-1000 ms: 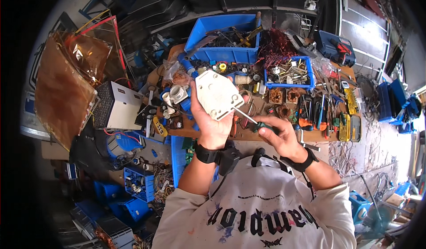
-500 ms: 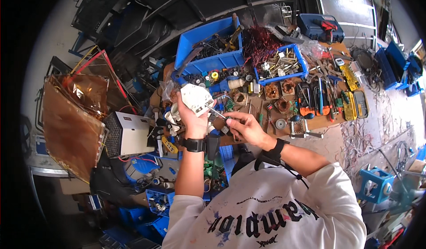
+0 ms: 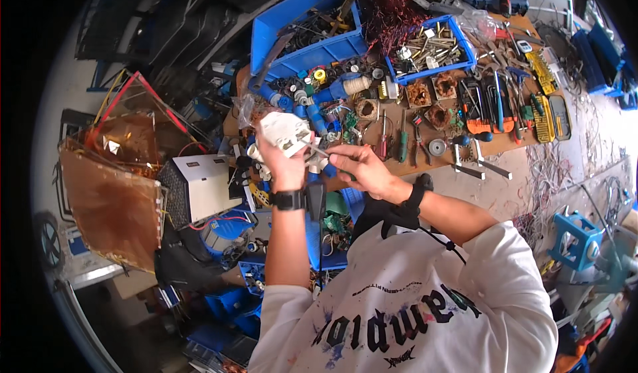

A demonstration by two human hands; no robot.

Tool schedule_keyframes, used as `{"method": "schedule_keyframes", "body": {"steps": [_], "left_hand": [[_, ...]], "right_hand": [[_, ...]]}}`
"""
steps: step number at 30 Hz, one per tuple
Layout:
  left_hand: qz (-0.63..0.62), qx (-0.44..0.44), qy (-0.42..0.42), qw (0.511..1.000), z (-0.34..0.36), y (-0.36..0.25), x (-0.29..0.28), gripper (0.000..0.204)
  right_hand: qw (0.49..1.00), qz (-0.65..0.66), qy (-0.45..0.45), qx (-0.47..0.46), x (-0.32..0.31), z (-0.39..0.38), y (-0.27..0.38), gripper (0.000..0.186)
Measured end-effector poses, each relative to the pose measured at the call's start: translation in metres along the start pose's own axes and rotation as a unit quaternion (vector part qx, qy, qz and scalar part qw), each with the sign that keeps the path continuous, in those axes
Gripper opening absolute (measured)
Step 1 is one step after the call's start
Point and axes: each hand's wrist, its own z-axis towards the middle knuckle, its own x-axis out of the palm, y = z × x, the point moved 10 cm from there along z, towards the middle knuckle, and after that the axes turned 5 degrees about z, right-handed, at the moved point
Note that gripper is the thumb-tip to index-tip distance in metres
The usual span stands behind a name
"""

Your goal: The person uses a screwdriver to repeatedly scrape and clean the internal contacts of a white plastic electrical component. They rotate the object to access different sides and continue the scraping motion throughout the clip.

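Note:
My left hand point(image 3: 284, 166) is wrapped round a white plastic fitting point(image 3: 280, 128), which looks like a wall socket or switch, and holds it up over the bench's near-left part. Small metal parts or openings show along its right side. Between the fingers of my right hand point(image 3: 367, 171) is a screwdriver point(image 3: 318, 150). Its metal shaft points left and up, and the tip meets the fitting's right side. My fingers cover most of the screwdriver's handle. Exactly what the tip touches is too small to tell.
Behind my hands stand a large blue bin point(image 3: 309, 51) of tools and a blue tray point(image 3: 432, 73) of metal bolts or tubes. Loose screwdrivers point(image 3: 403, 146), a hex key set point(image 3: 483, 104) and a yellow bit case point(image 3: 543, 117) lie right. At left leans a brown sheet panel point(image 3: 109, 203).
The view has tilted, so the bench sits higher in the picture. The fitting is slightly turned in my left hand, and the screwdriver stays at its right side.

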Motion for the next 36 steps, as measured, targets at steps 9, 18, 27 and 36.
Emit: {"method": "schedule_keyframes", "body": {"steps": [9, 18, 27, 36], "left_hand": [[-0.045, -0.108, 0.055, 0.992, 0.082, 0.061, -0.08, 0.044], [0.084, -0.164, -0.039, 0.982, 0.081, 0.06, -0.091, 0.04], [0.031, -0.216, -0.009, 0.976, 0.112, 0.059, -0.102, 0.039], [0.032, -0.183, -0.015, 0.982, 0.121, 0.056, -0.106, 0.045]], "right_hand": [[0.99, 0.078, -0.117, -0.01, -0.036, 0.069, -0.081, 0.019], [0.976, 0.062, -0.193, 0.08, -0.023, 0.068, -0.112, 0.028], [0.978, 0.075, -0.195, -0.005, -0.008, 0.094, -0.112, 0.027], [0.971, 0.052, -0.234, 0.015, 0.001, 0.1, -0.114, 0.028]]}}
